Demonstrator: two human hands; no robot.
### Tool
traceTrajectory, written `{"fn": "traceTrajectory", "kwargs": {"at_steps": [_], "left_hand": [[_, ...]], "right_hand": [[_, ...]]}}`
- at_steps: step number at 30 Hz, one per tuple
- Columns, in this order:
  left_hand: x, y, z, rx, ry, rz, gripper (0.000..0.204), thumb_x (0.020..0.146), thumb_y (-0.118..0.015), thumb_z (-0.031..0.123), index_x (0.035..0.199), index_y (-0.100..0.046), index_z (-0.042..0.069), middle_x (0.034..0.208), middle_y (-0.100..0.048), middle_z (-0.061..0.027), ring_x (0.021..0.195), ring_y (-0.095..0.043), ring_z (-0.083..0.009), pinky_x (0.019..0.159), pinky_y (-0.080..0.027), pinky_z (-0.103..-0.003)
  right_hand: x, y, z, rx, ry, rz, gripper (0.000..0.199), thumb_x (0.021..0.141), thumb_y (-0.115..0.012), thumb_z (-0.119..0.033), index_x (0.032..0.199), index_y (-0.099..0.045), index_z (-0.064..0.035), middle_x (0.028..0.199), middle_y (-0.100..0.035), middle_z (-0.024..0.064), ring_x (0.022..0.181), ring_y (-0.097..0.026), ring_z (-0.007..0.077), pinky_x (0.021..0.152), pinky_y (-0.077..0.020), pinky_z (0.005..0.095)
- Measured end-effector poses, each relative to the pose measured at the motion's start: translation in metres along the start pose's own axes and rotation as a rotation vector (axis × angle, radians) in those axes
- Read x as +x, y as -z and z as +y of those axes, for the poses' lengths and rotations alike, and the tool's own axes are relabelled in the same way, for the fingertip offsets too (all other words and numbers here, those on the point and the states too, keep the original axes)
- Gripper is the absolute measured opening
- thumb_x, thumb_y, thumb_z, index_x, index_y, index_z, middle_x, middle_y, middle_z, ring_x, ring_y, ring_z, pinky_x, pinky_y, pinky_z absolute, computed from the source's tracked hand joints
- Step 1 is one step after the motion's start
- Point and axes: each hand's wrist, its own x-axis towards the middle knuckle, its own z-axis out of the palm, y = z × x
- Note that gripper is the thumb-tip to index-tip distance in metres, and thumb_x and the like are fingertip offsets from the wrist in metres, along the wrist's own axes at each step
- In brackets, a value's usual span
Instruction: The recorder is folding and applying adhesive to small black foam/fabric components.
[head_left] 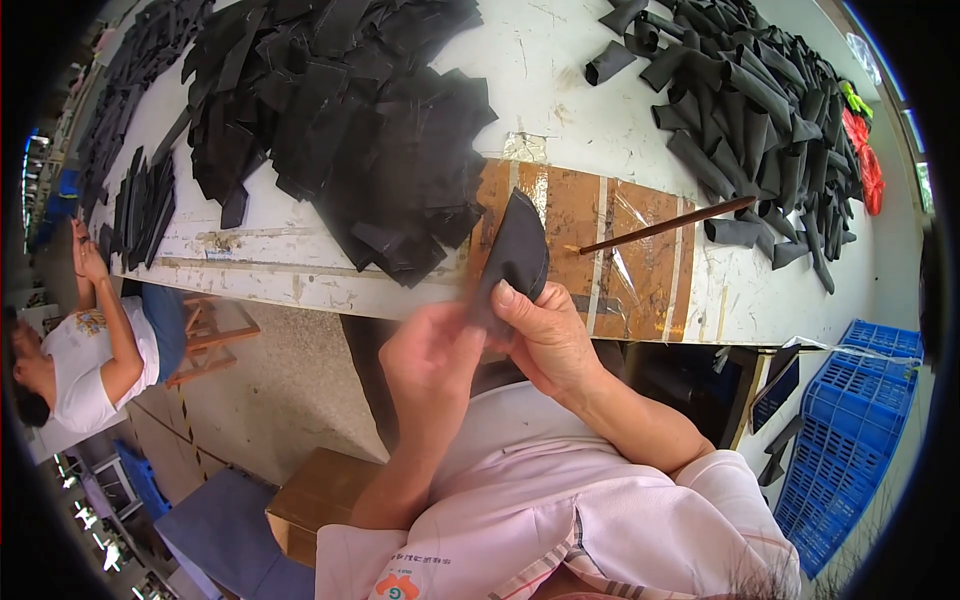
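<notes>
A folded black fabric piece (517, 243) stands upright between my hands at the near edge of the table, its narrow tip pointing away from me. My right hand (548, 330) pinches its lower right side, thumb laid on top. At its lower left, my left hand (430, 350) is curled around the bottom end; those fingers are slightly blurred and partly hidden by the cloth. Just beyond the hands, a brown cardboard sheet (650, 290) is taped to the tabletop. A thin dark brown stick (670, 225) slants over it, to the right of the fabric.
Flat black fabric pieces lie in a large pile (350, 130) at the left. Rolled, tube-like black pieces form another heap (770, 120) at the right. Blue plastic crates (850, 430) stand low on the right. A cardboard box (320, 500) sits low left; another person (90, 350) sits farther left.
</notes>
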Motion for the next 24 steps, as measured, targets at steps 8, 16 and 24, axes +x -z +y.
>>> {"fn": "traceTrajectory", "kwargs": {"at_steps": [8, 16, 24], "left_hand": [[0.001, -0.006, 0.007, 0.084, -0.042, 0.073, 0.01, 0.078, -0.06, 0.005, 0.082, -0.056, -0.003, 0.07, -0.057, -0.005, 0.061, -0.053, -0.0081, 0.057, -0.044, -0.019], [0.004, 0.014, 0.006, 0.189, -0.119, 0.196, 0.008, 0.076, -0.061, 0.004, 0.079, -0.056, -0.002, 0.066, -0.056, -0.0018, 0.057, -0.05, -0.0054, 0.053, -0.041, -0.017], [-0.005, -0.006, 0.003, 0.448, -0.303, 0.021, 0.007, 0.073, -0.06, -0.005, 0.077, -0.055, -0.002, 0.064, -0.056, 0.0002, 0.056, -0.049, -0.003, 0.05, -0.04, -0.018]], "right_hand": [[0.0, 0.011, 0.0, -0.219, 0.011, -0.047, 0.023, 0.08, -0.061, -0.028, 0.068, -0.061, -0.0076, 0.059, -0.053, -0.0019, 0.05, -0.044, 0.0028, 0.044, -0.032, 0.0172], [-0.015, 0.01, -0.028, -1.448, 0.559, 0.114, 0.023, 0.073, -0.066, -0.021, 0.076, -0.06, 0.0011, 0.057, -0.049, 0.006, 0.051, -0.051, 0.0219, 0.048, -0.0415, 0.0285], [-0.016, 0.001, -0.026, -1.348, 0.79, -0.222, 0.025, 0.063, -0.068, -0.005, 0.087, -0.058, -0.0016, 0.08, -0.052, 0.0094, 0.071, -0.056, 0.0231, 0.055, -0.0468, 0.0287]]}}
